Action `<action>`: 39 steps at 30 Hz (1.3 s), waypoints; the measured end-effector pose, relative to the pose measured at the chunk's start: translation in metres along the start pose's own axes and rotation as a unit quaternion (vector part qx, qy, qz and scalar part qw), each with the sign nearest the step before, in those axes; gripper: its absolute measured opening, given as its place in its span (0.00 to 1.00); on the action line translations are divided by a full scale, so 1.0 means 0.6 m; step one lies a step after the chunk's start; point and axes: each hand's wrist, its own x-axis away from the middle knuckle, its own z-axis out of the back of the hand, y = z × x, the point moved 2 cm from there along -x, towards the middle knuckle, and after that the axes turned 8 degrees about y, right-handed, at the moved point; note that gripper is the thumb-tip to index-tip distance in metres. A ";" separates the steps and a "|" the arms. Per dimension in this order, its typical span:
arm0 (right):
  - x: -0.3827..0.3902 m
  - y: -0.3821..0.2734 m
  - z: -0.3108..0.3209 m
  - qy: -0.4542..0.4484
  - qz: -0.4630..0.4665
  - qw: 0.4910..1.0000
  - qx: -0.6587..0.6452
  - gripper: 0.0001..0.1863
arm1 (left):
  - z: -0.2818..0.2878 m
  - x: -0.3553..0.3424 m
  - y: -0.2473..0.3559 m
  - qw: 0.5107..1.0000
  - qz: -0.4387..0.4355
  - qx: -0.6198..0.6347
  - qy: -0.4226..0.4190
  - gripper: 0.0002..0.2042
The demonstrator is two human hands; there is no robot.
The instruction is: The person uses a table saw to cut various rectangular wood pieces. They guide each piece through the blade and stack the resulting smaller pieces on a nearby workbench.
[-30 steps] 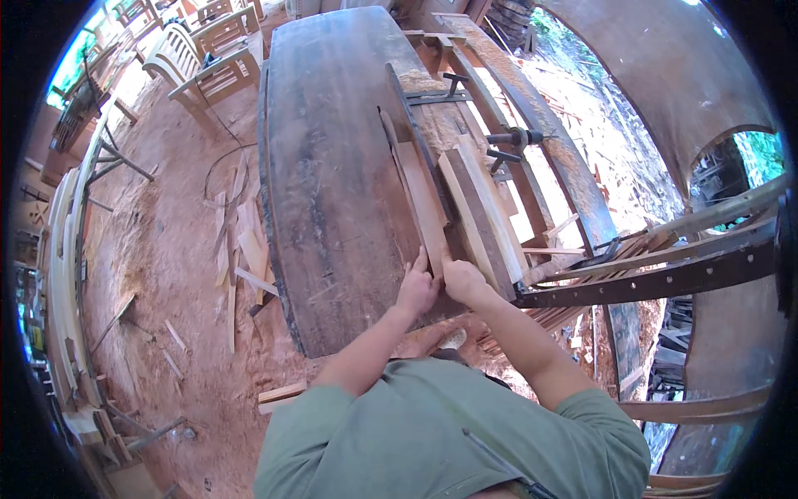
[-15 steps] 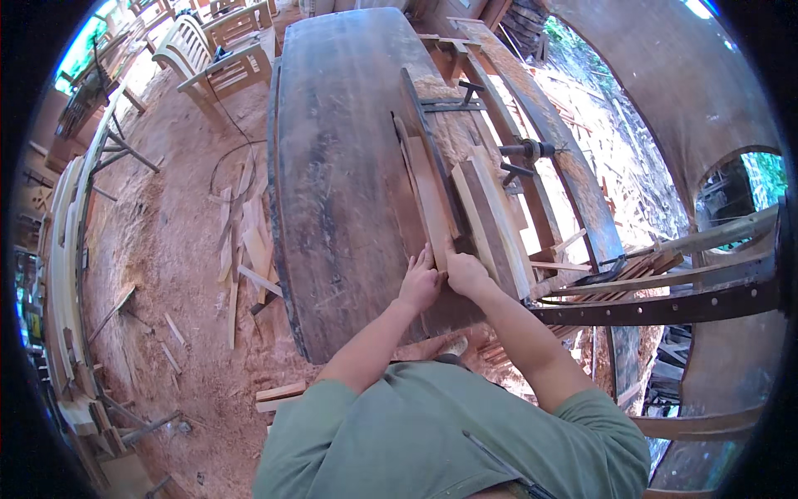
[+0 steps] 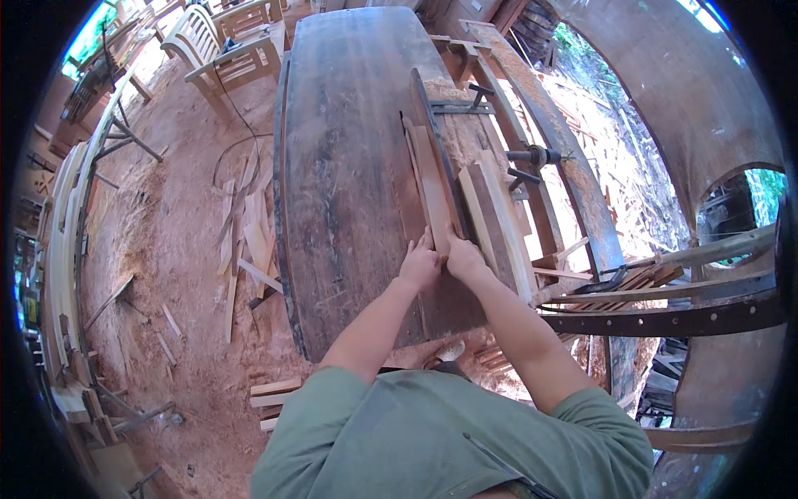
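Note:
My left hand (image 3: 421, 263) and my right hand (image 3: 465, 259) grip the near end of a pale wooden plank (image 3: 430, 179) from either side, fingers closed on it. It lies lengthwise on a dark, worn tabletop (image 3: 341, 175), along a dark straight fence (image 3: 446, 170). The far part of the plank sits by a narrow dark slot. Right of the fence lie several striped boards (image 3: 490, 218) beside metal clamp fittings with handles (image 3: 536, 155).
Wooden chair frames (image 3: 199, 46) with a cable stand at back left. Offcuts (image 3: 249, 233) litter the dusty floor. Long curved boards (image 3: 71, 258) line the left side. A slotted metal rail (image 3: 665, 320) and timber strips are at right, beside a large curved sheet (image 3: 640, 75).
Both hands and the plank have moved forward, away from my body, along the fence. The table and surroundings appear shifted slightly right in view.

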 end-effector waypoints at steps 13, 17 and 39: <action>-0.006 0.014 -0.019 0.029 -0.008 1.000 0.010 0.44 | 0.002 -0.008 -0.010 0.997 0.026 0.054 -0.054 0.19; 0.082 0.039 -0.040 0.032 0.060 0.997 0.025 0.42 | -0.025 0.064 0.016 0.997 0.008 0.039 -0.067 0.19; 0.494 0.104 0.165 -0.049 -0.023 0.657 -0.752 0.31 | 0.150 0.226 0.212 0.910 -0.379 0.082 0.148 0.09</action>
